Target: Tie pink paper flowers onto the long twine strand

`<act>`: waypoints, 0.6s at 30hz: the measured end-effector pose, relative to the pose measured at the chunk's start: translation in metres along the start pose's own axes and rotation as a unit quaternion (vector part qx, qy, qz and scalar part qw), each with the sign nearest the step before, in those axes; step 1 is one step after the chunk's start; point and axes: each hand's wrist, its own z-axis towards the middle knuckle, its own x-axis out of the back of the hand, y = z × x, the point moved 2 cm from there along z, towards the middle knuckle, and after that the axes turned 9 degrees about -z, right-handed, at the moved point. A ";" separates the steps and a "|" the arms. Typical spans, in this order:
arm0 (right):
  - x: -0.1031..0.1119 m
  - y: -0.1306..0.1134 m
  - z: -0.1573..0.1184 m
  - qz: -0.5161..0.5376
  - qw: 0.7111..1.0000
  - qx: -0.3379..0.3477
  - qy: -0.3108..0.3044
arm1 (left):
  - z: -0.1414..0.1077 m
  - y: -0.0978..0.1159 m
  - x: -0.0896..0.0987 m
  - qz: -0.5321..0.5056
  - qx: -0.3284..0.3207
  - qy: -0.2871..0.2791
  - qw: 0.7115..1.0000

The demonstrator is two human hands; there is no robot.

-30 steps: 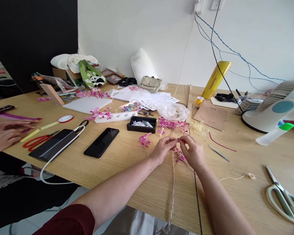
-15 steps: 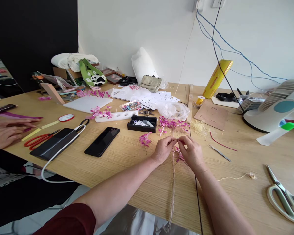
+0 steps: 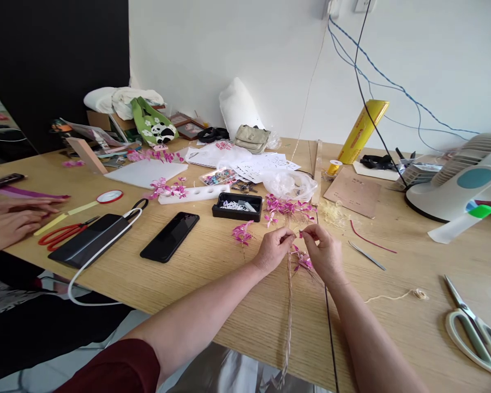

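Observation:
My left hand (image 3: pixel 275 248) is closed in a pinch over the upper part of a braided tan cord (image 3: pixel 289 305); what its fingertips grip is hidden. Just right of it, my right hand (image 3: pixel 325 254) pinches a tiny pink piece (image 3: pixel 300 233), too small to name. A narrow gap separates the two sets of fingertips. The cord runs down past the table's front edge. Pink flowers on thin stems (image 3: pixel 303 258) lie below my right hand. Another pink flower sprig (image 3: pixel 242 233) rests left of my left hand, and a larger pink cluster (image 3: pixel 286 205) lies beyond both hands.
A black tray (image 3: pixel 237 207) of small white pieces, a phone (image 3: pixel 169 237) and a power bank (image 3: pixel 90 240) are to the left. Tweezers (image 3: pixel 367 255), scissors (image 3: pixel 470 322) and a fan (image 3: pixel 458 180) are to the right. A co-worker's hands (image 3: pixel 12 218) rest at far left.
My right hand has moved slightly right, away from my left fingertips, opening a small gap where the pink piece shows. My left hand stays nearly in place.

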 end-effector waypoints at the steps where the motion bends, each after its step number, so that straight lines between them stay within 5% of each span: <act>1: 0.000 0.001 0.000 0.002 1.000 0.002 -0.005 | 0.000 -0.001 0.000 -0.010 0.008 0.000 1.000; 18: -0.007 -0.001 -0.003 0.014 0.999 0.016 -0.026 | -0.001 -0.007 0.000 -0.108 0.057 0.020 0.992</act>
